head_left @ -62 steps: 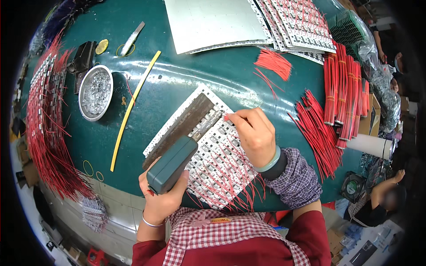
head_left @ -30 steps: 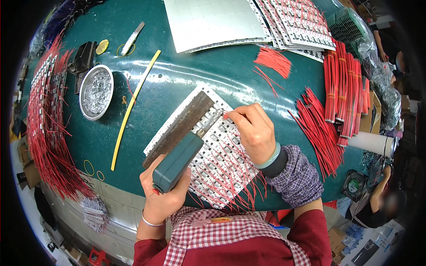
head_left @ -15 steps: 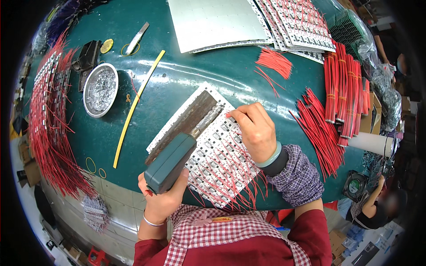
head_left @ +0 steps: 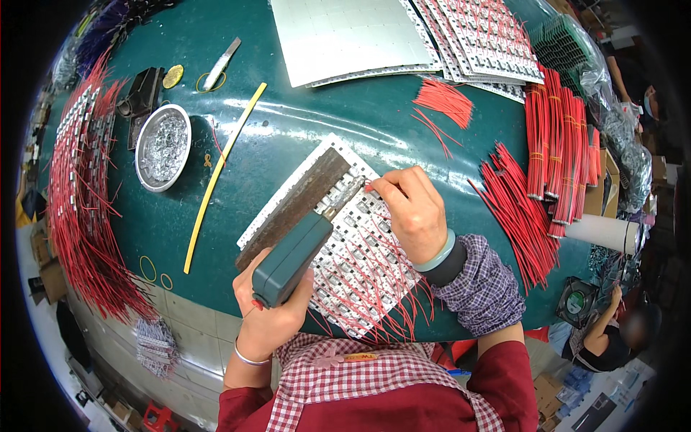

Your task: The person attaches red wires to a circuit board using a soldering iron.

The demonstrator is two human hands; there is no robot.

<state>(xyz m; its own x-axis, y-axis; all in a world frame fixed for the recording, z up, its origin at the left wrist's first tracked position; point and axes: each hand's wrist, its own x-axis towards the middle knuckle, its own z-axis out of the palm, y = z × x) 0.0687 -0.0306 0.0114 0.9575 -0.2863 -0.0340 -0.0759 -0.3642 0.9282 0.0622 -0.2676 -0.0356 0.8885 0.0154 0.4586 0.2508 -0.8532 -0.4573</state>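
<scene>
My left hand (head_left: 270, 324) is wrapped round the handle of a dark green soldering gun (head_left: 294, 255). Its metal tip points up and right and reaches a white circuit-board panel (head_left: 327, 268), close to my right fingertips. At that spot my right hand (head_left: 419, 219) pinches a short red wire (head_left: 369, 188) between thumb and forefinger. Rows of small pads cover the panel, and many red wires stick out from its lower part. A dark flat bar (head_left: 299, 204) lies along the panel's upper left side. Whether the tip touches the wire is too small to tell.
Left of the panel are a yellow strip (head_left: 223, 158), a white bowl of silvery metal bits (head_left: 164, 147) and a knife (head_left: 222, 65). Wired strips (head_left: 86, 194) hang at the left edge. Loose red wires (head_left: 445, 102), wire bundles (head_left: 554, 144) and stacked panels (head_left: 353, 36) occupy the back and right.
My left hand has shifted the soldering gun up and right, bringing its tip near the wire end. My right hand stays almost in place, still pinching the wire.
</scene>
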